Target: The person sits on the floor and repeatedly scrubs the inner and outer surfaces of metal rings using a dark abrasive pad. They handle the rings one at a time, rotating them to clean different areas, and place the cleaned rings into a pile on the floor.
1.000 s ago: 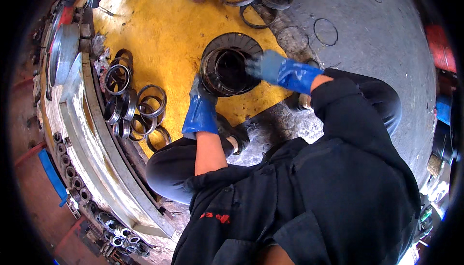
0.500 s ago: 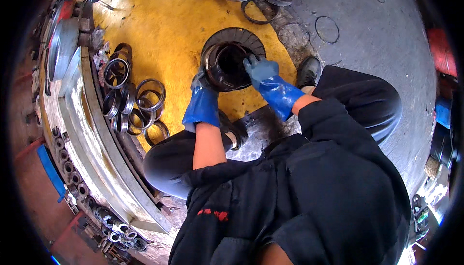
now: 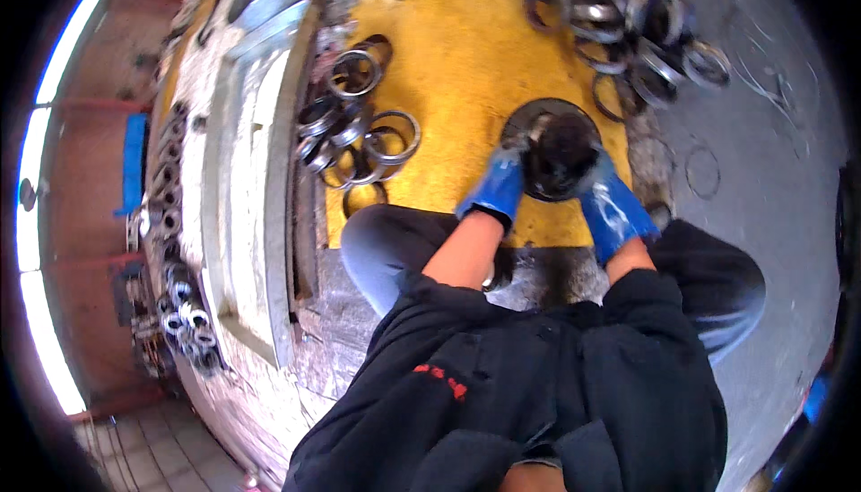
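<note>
A dark, greasy round metal part with a wide flange (image 3: 560,156) stands on the yellow floor between my feet. My left hand (image 3: 504,178), in a blue rubber glove, grips its left side, with the fingertips reaching its rim. On the other side my right hand (image 3: 610,200), gloved alike, is closed against the part, its fingers smeared by motion and partly hidden behind it. Several metal rings (image 3: 354,124) lie in a loose heap to the left on the yellow floor.
A larger pile of dark rings (image 3: 619,30) lies at the far right, with thin wire loops (image 3: 702,172) on the grey floor beyond. Along the left runs a long metal channel (image 3: 247,187) on a worn bench, with small rings (image 3: 188,313) beside it.
The view has turned, so the scene sits further right. My right hand has gone from the part's upper rim to its right side. My left hand stays on the left side.
</note>
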### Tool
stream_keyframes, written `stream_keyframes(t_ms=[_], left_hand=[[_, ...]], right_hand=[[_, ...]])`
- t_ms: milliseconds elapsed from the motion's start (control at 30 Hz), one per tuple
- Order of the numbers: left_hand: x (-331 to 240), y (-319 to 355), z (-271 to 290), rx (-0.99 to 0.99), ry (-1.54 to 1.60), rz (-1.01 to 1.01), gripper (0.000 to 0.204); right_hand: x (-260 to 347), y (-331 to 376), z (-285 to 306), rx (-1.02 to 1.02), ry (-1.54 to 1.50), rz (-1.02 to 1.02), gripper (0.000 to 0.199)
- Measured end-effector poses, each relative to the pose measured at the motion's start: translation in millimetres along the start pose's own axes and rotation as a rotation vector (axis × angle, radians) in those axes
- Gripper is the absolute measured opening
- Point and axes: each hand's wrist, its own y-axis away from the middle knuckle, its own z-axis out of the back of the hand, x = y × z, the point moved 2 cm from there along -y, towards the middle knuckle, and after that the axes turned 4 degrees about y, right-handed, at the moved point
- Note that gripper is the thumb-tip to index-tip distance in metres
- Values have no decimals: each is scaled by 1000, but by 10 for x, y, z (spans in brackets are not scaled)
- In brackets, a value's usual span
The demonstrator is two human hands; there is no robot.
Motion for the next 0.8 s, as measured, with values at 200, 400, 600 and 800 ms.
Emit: stream_keyframes(t_ms=[200,400,600,800], left_hand=[[-135,384,-83,99,35,-32,44],[-1076,803,-180,117,-232,-102,39],[-2085,672,932,-245,-134,-293,37],[-2580,1057,2922,-825,-1239,-308,48]], right_hand=[[-233,26,1273,298,-708,273,40],[126,292,733,-352,-776,42,28],[207,375,542,-576,-744,-6,28],[45,381,380,-421,-740,-59,30]])
